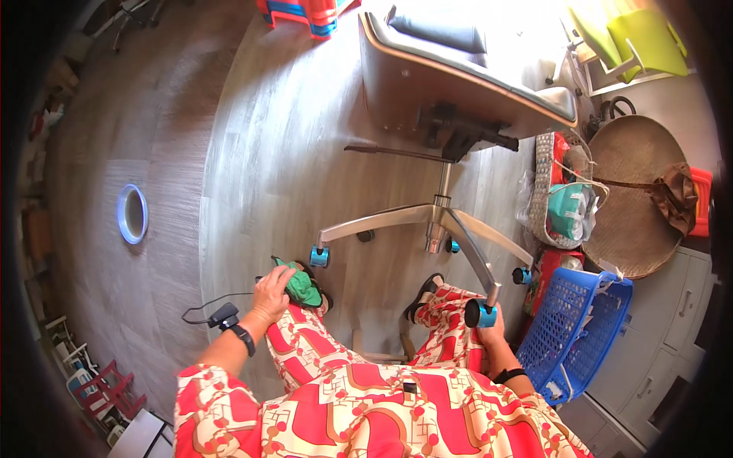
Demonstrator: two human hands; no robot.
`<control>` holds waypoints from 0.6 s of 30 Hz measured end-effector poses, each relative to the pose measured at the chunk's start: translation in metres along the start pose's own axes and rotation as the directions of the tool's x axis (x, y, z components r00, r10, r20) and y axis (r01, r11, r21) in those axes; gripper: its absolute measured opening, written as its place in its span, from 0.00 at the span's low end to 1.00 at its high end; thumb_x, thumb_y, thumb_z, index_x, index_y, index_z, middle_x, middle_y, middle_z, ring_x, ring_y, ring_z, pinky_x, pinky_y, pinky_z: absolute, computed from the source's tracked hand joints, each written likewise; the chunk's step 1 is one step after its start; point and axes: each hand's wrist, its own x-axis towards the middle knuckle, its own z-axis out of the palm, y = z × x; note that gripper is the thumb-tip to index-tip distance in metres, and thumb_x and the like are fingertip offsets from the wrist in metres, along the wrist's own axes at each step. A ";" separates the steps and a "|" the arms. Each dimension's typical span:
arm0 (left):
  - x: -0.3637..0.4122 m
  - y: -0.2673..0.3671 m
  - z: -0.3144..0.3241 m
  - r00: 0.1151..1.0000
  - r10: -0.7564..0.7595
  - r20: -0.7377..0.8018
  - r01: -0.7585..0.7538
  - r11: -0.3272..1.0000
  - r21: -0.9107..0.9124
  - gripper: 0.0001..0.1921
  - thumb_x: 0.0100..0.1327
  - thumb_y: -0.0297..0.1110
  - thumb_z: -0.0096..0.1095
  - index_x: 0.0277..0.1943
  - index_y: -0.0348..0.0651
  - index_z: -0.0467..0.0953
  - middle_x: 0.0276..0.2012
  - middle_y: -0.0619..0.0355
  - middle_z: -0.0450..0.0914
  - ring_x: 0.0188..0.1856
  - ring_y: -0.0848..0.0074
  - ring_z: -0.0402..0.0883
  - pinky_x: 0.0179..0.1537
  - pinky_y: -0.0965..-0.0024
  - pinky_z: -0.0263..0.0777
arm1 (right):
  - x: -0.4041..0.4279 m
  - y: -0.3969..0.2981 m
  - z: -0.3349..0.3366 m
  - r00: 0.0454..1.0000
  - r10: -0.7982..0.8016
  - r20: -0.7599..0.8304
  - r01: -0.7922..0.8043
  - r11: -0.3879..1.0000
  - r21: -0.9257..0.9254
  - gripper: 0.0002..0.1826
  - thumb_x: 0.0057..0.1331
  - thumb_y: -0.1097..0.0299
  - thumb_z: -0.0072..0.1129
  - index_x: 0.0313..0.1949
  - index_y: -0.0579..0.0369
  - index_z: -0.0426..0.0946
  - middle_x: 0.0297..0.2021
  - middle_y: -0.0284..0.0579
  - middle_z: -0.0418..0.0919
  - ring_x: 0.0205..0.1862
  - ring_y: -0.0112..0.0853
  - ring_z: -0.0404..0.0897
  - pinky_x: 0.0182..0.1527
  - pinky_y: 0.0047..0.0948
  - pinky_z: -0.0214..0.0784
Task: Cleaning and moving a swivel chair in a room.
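My left hand (272, 295) grips a crumpled green cloth (303, 287) above my left shin and shoe. An office chair lies tipped over before me, with the brown underside of its seat (395, 86) facing me. Its metal star base (378, 220) points my way and carries casters with turquoise covers. At the nearest caster (485, 314), my right hand (493, 333) holds on from behind, its fingers mostly hidden by the wheel. Another turquoise caster (319, 256) stands a little beyond the green cloth.
A blue-rimmed basin (132, 214) rests on the floor at left. To the right are a blue plastic basket (552, 326), a woven basket (541, 200) with bags, a large round woven tray (624, 149) and grey cabinets (658, 320). Stacked plastic stools (309, 14) stand at the back.
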 end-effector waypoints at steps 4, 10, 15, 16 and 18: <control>-0.013 0.010 0.008 0.996 -0.086 0.009 0.085 0.996 0.038 0.29 0.42 0.24 0.56 0.53 0.45 0.66 0.50 0.51 0.70 0.50 0.60 0.71 0.49 0.60 0.66 | -0.026 -0.012 -0.013 0.993 -0.028 0.112 0.021 0.998 0.066 0.29 0.55 0.62 0.51 0.57 0.58 0.62 0.60 0.54 0.58 0.63 0.47 0.55 0.64 0.37 0.48; -0.041 0.059 -0.036 0.812 -0.582 -0.042 0.582 0.813 -0.020 0.25 0.50 0.30 0.58 0.54 0.45 0.64 0.40 0.43 0.76 0.41 0.48 0.75 0.41 0.54 0.69 | -0.089 -0.041 -0.069 0.908 -0.298 0.293 0.283 0.955 0.092 0.26 0.56 0.62 0.55 0.55 0.53 0.65 0.50 0.51 0.70 0.52 0.43 0.70 0.53 0.34 0.63; -0.063 0.074 -0.122 0.679 -0.726 -0.108 0.654 0.665 -0.360 0.24 0.53 0.40 0.59 0.50 0.34 0.68 0.37 0.41 0.78 0.41 0.55 0.78 0.45 0.61 0.69 | -0.116 -0.114 -0.141 0.756 -0.230 0.612 0.186 0.973 0.136 0.25 0.60 0.54 0.51 0.54 0.51 0.67 0.47 0.51 0.74 0.47 0.43 0.75 0.48 0.35 0.67; -0.068 0.076 -0.132 0.629 -0.774 -0.075 0.622 0.559 -0.549 0.25 0.53 0.39 0.60 0.50 0.33 0.67 0.39 0.43 0.77 0.42 0.59 0.77 0.46 0.63 0.68 | -0.111 -0.107 -0.127 0.763 -0.318 0.563 0.275 0.948 0.163 0.26 0.60 0.53 0.52 0.56 0.49 0.66 0.49 0.52 0.73 0.47 0.45 0.75 0.49 0.34 0.67; -0.071 0.083 -0.157 0.520 -0.851 0.074 0.551 0.268 -0.790 0.24 0.53 0.33 0.55 0.53 0.33 0.65 0.47 0.49 0.71 0.48 0.67 0.71 0.50 0.69 0.64 | -0.109 -0.132 -0.140 0.736 -0.349 0.580 0.290 0.937 0.196 0.27 0.60 0.53 0.52 0.57 0.49 0.64 0.49 0.52 0.73 0.47 0.44 0.75 0.49 0.34 0.67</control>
